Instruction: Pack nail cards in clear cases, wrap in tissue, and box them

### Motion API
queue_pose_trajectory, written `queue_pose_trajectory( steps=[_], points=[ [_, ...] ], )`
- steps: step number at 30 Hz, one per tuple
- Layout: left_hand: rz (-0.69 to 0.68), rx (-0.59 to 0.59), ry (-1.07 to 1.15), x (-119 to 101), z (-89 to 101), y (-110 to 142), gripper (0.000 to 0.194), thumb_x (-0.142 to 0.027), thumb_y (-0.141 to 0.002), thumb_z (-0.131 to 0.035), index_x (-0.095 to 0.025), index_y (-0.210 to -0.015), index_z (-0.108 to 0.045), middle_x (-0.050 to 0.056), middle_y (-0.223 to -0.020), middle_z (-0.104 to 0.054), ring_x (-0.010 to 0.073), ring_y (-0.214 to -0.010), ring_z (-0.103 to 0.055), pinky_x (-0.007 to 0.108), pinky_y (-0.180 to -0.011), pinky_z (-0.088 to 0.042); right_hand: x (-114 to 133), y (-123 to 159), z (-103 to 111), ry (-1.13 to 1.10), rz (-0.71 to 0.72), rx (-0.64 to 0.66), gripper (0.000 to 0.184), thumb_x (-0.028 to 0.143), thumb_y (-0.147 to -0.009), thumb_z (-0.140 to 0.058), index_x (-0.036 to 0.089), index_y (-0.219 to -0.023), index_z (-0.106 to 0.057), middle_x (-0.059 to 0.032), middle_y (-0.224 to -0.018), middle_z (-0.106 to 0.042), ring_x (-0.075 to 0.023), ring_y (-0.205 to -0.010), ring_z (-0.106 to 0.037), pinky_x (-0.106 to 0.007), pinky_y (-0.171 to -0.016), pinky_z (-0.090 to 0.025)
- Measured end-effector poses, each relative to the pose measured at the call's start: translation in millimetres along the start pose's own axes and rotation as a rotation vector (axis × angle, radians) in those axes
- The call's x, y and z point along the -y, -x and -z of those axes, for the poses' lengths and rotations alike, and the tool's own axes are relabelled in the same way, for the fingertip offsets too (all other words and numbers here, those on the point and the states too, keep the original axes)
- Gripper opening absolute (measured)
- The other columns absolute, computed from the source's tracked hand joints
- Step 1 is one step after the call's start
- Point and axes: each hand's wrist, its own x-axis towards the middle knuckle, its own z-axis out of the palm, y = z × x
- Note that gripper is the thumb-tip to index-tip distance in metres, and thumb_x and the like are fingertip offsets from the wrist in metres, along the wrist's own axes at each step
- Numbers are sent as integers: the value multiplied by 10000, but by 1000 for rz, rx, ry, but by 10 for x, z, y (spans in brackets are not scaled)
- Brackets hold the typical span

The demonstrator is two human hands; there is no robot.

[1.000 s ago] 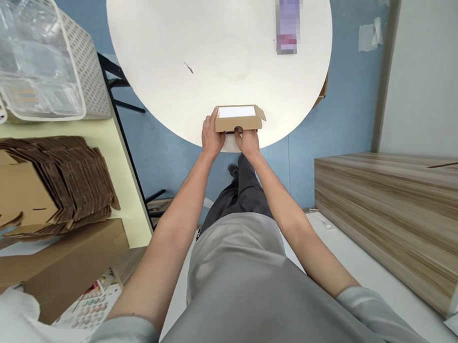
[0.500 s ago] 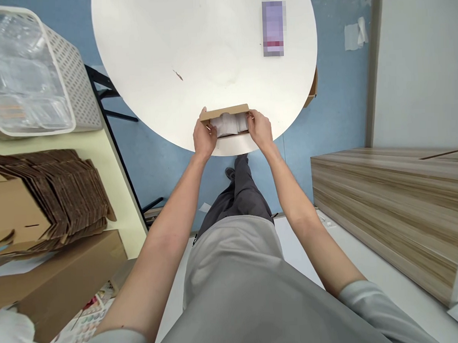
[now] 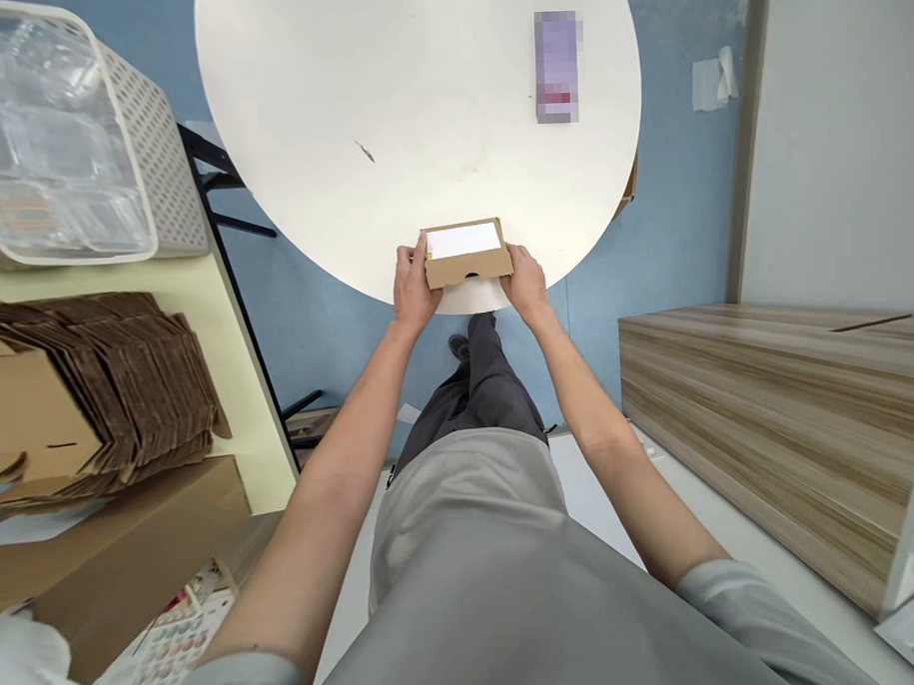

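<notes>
A small brown cardboard box [image 3: 467, 265] with a white label on its lid lies closed at the near edge of a round white table [image 3: 419, 114]. My left hand [image 3: 412, 289] grips the box's left end, fingers wrapped round it. My right hand [image 3: 526, 280] holds the right end the same way. The box sits flat between both hands.
A blurred purple item [image 3: 557, 66] lies far right on the table. To the left, a yellow table holds a stack of flat cardboard blanks [image 3: 99, 385] and a white basket of clear plastic trays [image 3: 52, 147]. A wooden bench [image 3: 774, 411] stands at the right.
Half a second ago the box was open with white contents showing; now its lid is down and the label faces up. Both hands have stayed at the box's ends.
</notes>
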Motion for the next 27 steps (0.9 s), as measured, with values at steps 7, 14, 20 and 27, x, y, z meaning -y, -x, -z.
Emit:
queue_pose_trajectory(
  steps=[7,14,20,27],
  points=[
    [0,74,-95,7,106,358,778,-497,-956,-836,-270,-1652,-573,180,-1509,-629,340,-1342,-684,444,-1148,-615,-53,368,182,-32,137,45,738,268,-1072,-523,247,-1793,-364,-192,-1697,-561,-366,-1352,-673,-476,-1023,-671],
    [-50,123,-104,198,-4,457,600,-372,-1097,-589,-243,-1682,-560,200,-1652,-605,348,-1549,-582,521,-1308,-492,-223,454,13,-75,163,69,827,118,-992,-481,209,-1807,-364,-185,-1758,-532,-356,-1578,-566,-560,-1224,-586],
    [-78,96,-135,201,-65,526,655,-305,-1118,-539,-245,-1765,-455,184,-1622,-625,322,-1483,-635,474,-1224,-577,-189,471,-32,-243,158,16,783,170,-1031,-470,232,-1807,-380,-191,-1652,-609,-365,-1524,-612,-603,-1261,-564],
    [-8,124,-88,-139,251,236,643,-178,-1039,-642,-276,-1673,-597,114,-1341,-701,252,-1171,-739,435,-1095,-652,-33,333,337,-340,83,-31,636,215,-1015,-566,294,-1644,-605,-147,-1647,-576,-302,-1260,-744,-495,-1103,-683]
  ],
)
